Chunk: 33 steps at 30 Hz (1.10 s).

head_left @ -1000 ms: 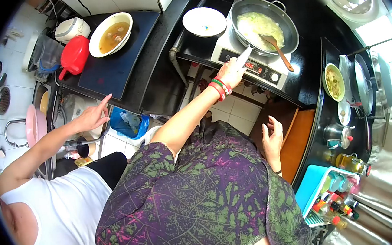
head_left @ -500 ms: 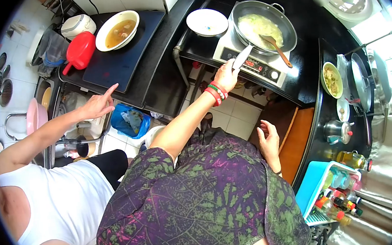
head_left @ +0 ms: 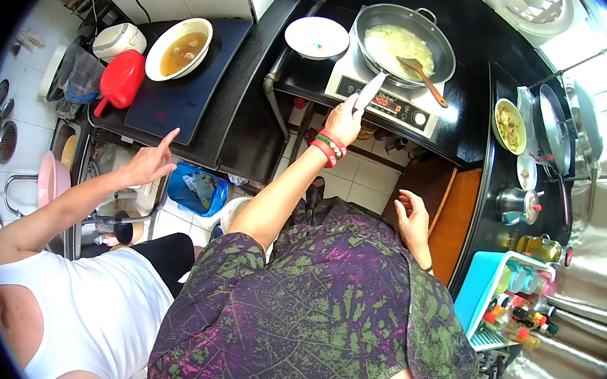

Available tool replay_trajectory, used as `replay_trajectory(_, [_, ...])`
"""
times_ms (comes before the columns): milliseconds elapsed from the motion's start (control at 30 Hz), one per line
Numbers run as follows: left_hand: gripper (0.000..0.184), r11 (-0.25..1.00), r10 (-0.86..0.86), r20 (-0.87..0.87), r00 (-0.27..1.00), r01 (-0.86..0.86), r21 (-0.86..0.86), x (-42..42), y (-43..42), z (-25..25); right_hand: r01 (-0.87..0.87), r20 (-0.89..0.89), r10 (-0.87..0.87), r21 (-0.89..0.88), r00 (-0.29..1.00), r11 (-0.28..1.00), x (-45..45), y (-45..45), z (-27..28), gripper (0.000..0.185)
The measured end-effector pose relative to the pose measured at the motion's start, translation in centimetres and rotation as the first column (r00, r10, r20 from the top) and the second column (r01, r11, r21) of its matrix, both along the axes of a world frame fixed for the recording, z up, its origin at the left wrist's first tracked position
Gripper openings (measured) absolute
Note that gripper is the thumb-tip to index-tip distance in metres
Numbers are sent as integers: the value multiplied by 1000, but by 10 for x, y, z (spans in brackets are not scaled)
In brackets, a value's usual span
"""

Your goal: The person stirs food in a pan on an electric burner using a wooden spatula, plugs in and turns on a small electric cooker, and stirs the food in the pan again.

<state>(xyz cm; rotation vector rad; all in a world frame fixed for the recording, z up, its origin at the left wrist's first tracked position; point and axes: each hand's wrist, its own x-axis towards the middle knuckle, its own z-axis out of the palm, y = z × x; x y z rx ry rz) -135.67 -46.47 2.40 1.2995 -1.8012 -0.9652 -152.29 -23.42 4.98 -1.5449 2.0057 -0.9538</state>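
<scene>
My left hand (head_left: 343, 122), with red and beaded bracelets on the wrist, is wrapped round the light-coloured handle (head_left: 370, 91) of a frying pan (head_left: 442, 46). The pan sits on an induction cooker (head_left: 413, 116) with a lit red display. Pale yellow-green food in liquid (head_left: 393, 43) lies in it, and a wooden spatula (head_left: 424, 78) rests against the rim. My right hand (head_left: 413, 225) hangs by my side near the orange-brown cabinet panel (head_left: 457, 212), fingers loosely bent and apart, holding nothing.
At the left, a person in a white top points a finger (head_left: 149, 163) near a dark cooktop (head_left: 198, 101) bearing a bowl of soup (head_left: 183, 50) and a red ladle-like scoop (head_left: 120, 79). A white plate (head_left: 317, 38), a food bowl (head_left: 509, 127), a kettle (head_left: 518, 206) and a bottle basket (head_left: 482, 293) stand around.
The whole view has shifted slightly. My left hand stays on the pan handle, and my right hand still hangs at my side. The other person's finger still points.
</scene>
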Motion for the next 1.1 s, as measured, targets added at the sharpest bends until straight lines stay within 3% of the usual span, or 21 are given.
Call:
replay_trajectory(667, [42,998,-15,-110,994,21,56,7,2,6,-19,38,18,34,999,999,2,-11,0,24])
replay_trajectory(767, [48,991,-43,-121,992,58,117,9,-1,10,-22,38,20,37,999,999,3,-12,3,24])
replay_trajectory(833, [60,920,155,-284,946,-33,392,15,-1,39,-27,38,25,38,999,999,4,-12,4,24])
replay_trajectory(900, [75,921,297,-416,859,-143,362,40,-27,37,-19,47,17,31,999,999,3,-12,4,24])
replay_trajectory(967, [81,902,426,-411,806,-344,259,75,-56,52,-19,49,17,31,999,999,1,-8,2,24])
replay_trajectory(1100, [98,724,684,-400,610,-634,272,142,-123,61,-14,62,12,35,998,999,2,-9,6,23])
